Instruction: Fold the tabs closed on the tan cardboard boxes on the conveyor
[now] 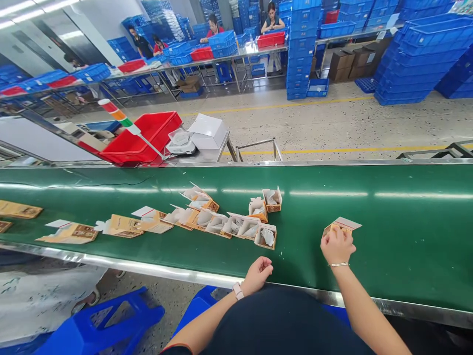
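Observation:
Over the green belt, my right hand [337, 245] is wrapped round a small brown and white carton [347, 225] whose white flap sticks out to the right. My left hand [258, 272] hovers by the belt's near edge with its fingers curled together and nothing visible in them. Just beyond it lies an open carton [265, 236] with a whitish bag inside. A row of similar open cartons [221, 224] touches it and runs leftward. Two more open cartons, one at the back [272, 199] and one beside it [257, 209], sit behind the row's right end.
The green belt [406, 246] has a metal rim. More cartons [121, 225] lie on its left part. Beyond it are a red bin [148, 135], a scale [181, 142], a white box [209, 132] and a signal light. Blue stools [107, 325] stand below. Several people work at far tables.

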Demonstrator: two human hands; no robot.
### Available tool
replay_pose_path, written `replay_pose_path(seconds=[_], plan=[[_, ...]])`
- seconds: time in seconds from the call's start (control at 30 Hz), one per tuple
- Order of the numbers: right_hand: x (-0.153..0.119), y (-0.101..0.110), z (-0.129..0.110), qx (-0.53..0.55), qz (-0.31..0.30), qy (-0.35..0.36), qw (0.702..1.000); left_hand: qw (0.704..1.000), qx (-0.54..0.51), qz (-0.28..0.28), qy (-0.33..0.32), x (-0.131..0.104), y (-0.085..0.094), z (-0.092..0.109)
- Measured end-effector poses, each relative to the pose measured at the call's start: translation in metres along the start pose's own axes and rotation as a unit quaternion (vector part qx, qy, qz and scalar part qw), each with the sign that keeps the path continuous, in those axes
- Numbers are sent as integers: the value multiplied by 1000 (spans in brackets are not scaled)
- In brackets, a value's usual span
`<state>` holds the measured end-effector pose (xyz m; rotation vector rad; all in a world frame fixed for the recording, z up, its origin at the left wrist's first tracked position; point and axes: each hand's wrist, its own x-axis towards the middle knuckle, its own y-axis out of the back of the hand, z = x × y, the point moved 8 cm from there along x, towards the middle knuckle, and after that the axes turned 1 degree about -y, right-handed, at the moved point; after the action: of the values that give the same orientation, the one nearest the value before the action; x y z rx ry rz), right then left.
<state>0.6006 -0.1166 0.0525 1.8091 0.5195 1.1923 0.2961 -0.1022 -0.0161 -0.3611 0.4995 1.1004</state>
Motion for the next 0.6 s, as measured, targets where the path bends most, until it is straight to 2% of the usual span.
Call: replay_pose_path(seconds=[0.1,0.17,0.2,0.23,0.27,0.33,0.37,0.4,0.43,0.47,0.5,0.53,0.6], plan=[[18,-5,56,0,-14,6,1000,999,-15,-13,-27,3,0,18],[32,-2,89,-9,14,-52,999,999,-19,-20,-43,5,0,27],[37,0,93,-10,35,-85,996,998,-19,-23,-48,5,-2,31],[42,0,87,2,54,-112,992,998,-19,-27,-51,5,-4,33],[48,-5,67,36,58,-118,991,998,-18,-34,-54,5,-9,35],[62,-35,-5,181,-24,-55,982,996,-12,-63,-54,2,-24,37],[67,-54,-45,276,-82,-35,957,995,-6,-84,-54,0,-33,37],[70,-74,-78,361,-137,-47,921,993,1,-105,-53,-3,-42,37],[71,-92,-104,432,-188,-72,879,990,8,-127,-52,-6,-51,37],[74,-103,-121,454,-207,-77,863,988,15,-146,-53,-9,-59,37],[76,-111,-126,466,-215,-83,854,985,19,-161,-55,-12,-64,36],[78,-115,-122,477,-223,-90,846,983,24,-172,-59,-14,-69,35],[79,-117,-91,493,-235,-98,832,980,43,-181,-68,-15,-77,32]])
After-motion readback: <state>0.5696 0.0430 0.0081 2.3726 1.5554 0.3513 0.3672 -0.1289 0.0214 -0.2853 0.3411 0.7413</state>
